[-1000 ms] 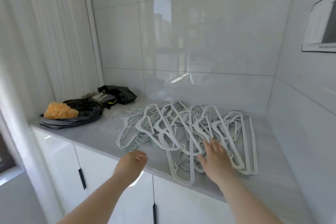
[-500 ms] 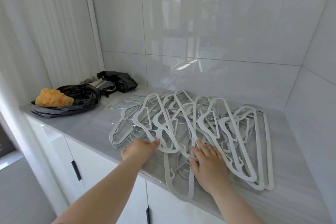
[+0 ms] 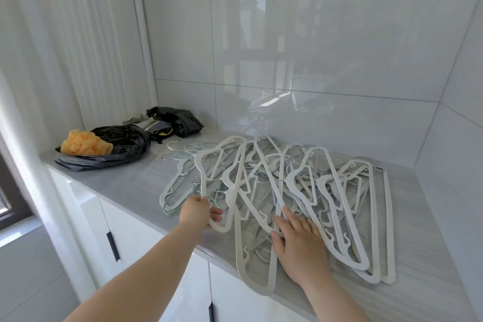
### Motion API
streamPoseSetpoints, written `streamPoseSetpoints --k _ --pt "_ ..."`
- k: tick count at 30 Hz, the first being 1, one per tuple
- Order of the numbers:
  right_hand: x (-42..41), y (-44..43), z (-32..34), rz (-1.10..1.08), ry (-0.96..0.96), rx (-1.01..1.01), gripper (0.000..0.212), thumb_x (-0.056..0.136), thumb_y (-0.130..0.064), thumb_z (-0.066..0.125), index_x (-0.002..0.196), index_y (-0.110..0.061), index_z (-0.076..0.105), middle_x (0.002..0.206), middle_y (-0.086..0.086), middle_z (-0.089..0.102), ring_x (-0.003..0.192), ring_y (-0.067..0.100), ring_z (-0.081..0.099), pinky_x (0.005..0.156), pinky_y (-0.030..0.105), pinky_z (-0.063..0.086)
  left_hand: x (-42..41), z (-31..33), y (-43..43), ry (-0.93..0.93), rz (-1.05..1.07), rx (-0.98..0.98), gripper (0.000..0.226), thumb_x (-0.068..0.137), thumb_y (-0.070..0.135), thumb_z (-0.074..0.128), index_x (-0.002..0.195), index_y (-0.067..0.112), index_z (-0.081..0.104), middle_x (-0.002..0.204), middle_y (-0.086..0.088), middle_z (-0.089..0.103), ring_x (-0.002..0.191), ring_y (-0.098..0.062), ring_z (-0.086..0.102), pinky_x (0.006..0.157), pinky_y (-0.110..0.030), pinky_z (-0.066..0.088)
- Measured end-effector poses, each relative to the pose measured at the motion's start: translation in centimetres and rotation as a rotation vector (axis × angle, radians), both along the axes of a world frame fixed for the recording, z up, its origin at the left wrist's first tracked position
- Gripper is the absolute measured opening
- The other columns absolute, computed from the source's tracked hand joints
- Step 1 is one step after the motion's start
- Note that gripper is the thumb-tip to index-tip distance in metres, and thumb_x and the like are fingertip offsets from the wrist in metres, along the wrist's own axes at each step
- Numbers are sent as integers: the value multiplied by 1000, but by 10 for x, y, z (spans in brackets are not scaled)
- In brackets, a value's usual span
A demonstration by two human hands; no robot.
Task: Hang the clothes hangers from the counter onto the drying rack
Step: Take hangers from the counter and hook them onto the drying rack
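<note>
A tangled pile of several white clothes hangers [image 3: 300, 185] lies on the grey counter [image 3: 125, 185], against the tiled wall. My left hand [image 3: 197, 213] grips the near end of one white hanger [image 3: 209, 165] at the pile's left side, thumb and fingers curled round its bar. My right hand [image 3: 298, 243] lies flat on the front of the pile, fingers straight and spread over the hangers. No drying rack is in view.
A black plastic bag [image 3: 117, 149] with an orange bundle [image 3: 83, 144] sits at the counter's left end, and a second dark bag [image 3: 175, 123] lies behind it. White cabinet doors [image 3: 136, 238] with dark handles run below. A white curtain [image 3: 65, 47] hangs at left.
Both hands moved forward onto the pile. My left hand, earlier in the air before the counter edge, now holds a hanger. My right hand stays flat on the hangers.
</note>
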State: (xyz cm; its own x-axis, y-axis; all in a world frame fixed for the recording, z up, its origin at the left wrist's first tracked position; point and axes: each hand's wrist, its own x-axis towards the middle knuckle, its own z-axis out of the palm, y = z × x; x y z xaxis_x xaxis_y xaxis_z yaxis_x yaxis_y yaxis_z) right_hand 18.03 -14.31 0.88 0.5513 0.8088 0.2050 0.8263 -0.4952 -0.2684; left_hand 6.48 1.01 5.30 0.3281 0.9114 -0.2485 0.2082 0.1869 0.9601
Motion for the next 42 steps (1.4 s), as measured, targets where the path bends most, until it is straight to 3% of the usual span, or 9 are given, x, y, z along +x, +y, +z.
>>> streamPoseSetpoints --k 3,11,16,19,23,27,35,39,42 --pt "0 0 2 8 0 0 103 55 -54 -19 142 -29 29 156 -8 8 143 10 12 117 34 4 -8 4 -2 -51 43 47 13 98 9 27 100 4 39 61 -10 55 20 -6 44 47 -26 36" --pt "0 -2 4 12 -9 -43 104 53 -53 -22 143 -31 25 156 -9 6 143 10 11 116 33 6 -34 21 -7 -21 154 276 13 99 15 28 100 8 39 64 -2 54 43 -18 39 37 -18 37" --pt "-2 -4 5 39 4 -72 56 94 -50 7 145 -30 19 156 -8 4 143 12 9 117 34 5 -65 28 -9 -9 202 371 14 99 14 29 97 8 41 62 -3 53 45 -19 39 46 -25 31" --pt "-4 -6 8 53 -25 -56 66 88 -55 1 145 -27 20 156 -7 10 143 13 10 117 32 6 -85 28 -13 15 216 423 14 98 12 30 94 7 43 61 -3 53 45 -20 41 49 -26 32" --pt "-16 -12 9 62 -74 80 75 81 -52 10 132 -13 49 142 4 44 132 23 41 111 40 28 -113 38 -17 51 224 481 18 97 12 32 87 8 46 61 -2 55 46 -19 44 51 -26 35" --pt "-34 -6 23 96 -163 191 47 87 -36 38 118 -8 59 123 9 60 112 33 59 91 48 46 -148 55 -26 100 230 578 26 96 15 34 73 19 43 60 0 56 48 -18 47 55 -27 37" --pt "-144 49 120 279 -197 524 55 62 2 78 113 8 59 118 34 56 107 50 56 86 60 43 -287 83 -68 240 280 722 32 94 11 42 66 24 51 40 7 56 31 -3 45 48 -24 39" --pt "-226 68 161 435 -199 571 60 64 6 76 121 9 54 120 31 56 110 48 55 92 56 42 -381 94 -104 291 366 759 33 93 9 44 65 26 53 40 12 58 30 -1 45 41 -14 37" --pt "-295 68 179 612 -221 504 39 79 -3 65 117 2 60 108 21 65 103 39 58 89 45 43 -450 98 -134 328 451 751 34 92 9 46 65 26 54 40 11 59 31 -1 45 47 -21 40"
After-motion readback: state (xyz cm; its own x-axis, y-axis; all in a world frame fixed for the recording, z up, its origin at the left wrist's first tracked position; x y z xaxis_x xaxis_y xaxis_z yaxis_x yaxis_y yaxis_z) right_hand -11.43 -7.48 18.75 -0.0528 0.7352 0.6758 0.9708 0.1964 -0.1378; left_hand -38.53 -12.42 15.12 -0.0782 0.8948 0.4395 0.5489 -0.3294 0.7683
